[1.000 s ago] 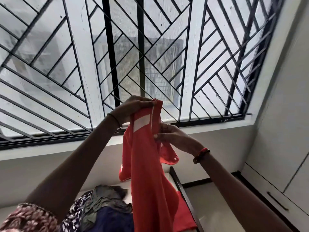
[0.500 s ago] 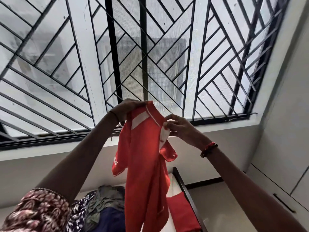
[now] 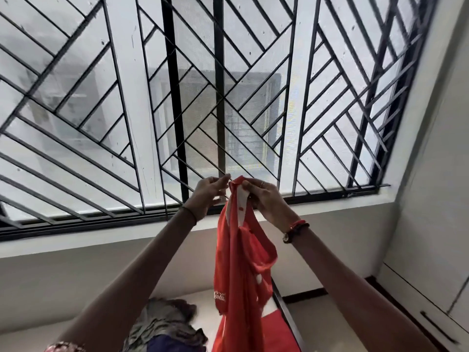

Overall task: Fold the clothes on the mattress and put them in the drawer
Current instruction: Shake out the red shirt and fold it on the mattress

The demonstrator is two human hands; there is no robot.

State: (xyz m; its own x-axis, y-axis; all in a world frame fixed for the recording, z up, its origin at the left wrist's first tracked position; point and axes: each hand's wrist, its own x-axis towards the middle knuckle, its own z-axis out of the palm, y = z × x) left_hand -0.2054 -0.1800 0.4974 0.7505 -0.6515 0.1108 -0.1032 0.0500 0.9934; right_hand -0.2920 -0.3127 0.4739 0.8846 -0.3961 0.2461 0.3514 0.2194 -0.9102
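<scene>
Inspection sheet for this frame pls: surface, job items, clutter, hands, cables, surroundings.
Surface: mattress, only a pale strip shows at the bottom; dark bed frame along its right edge.
Job's things: red shirt held up, hanging bunched, unfolded; clothes pile on the mattress; red cloth lying behind the shirt; drawer at right, shut.
Clutter: nothing seen.
Hands: right hand grips the shirt's top; left hand has fingertips at the collar, grip unclear.
Cables: nothing seen.
Surroundings: window grille ahead, pale walls.
</scene>
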